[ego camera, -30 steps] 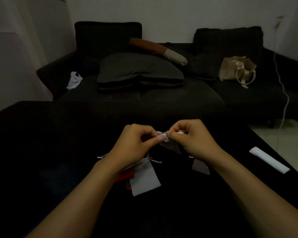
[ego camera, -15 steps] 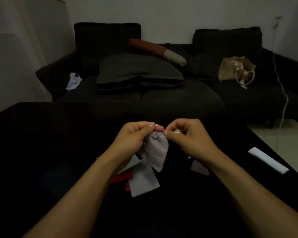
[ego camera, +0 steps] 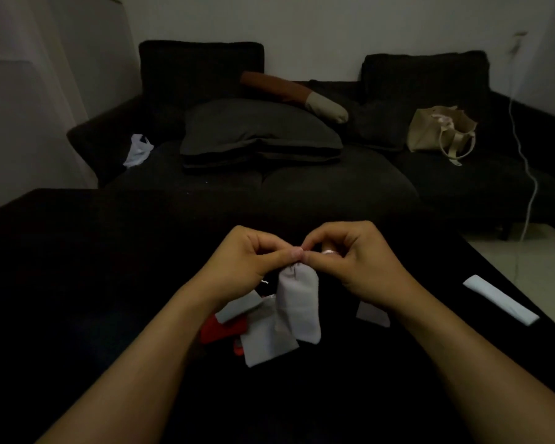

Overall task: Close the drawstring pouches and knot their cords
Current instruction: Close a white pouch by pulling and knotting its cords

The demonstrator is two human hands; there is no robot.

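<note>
A pale grey drawstring pouch (ego camera: 298, 302) hangs above the black table (ego camera: 77, 283), its gathered neck pinched between both hands. My left hand (ego camera: 247, 261) and my right hand (ego camera: 356, 257) meet fingertip to fingertip at the pouch's top, where the cords are hidden by the fingers. Below it lie more pouches in a small heap: a grey one (ego camera: 263, 344), another grey one (ego camera: 237, 307) and a red one (ego camera: 223, 330). A further pale pouch (ego camera: 372, 314) lies under my right wrist.
A white folded strip (ego camera: 500, 299) lies near the table's right edge. Beyond the table stands a dark sofa (ego camera: 302, 187) with a grey cushion (ego camera: 257, 133), a beige tote bag (ego camera: 442, 133) and a white plastic bag (ego camera: 138, 150). A white cable (ego camera: 526, 161) hangs at the right.
The held pouch has swung down from a bunched state to hang full length. Both hands have closed together at its neck.
</note>
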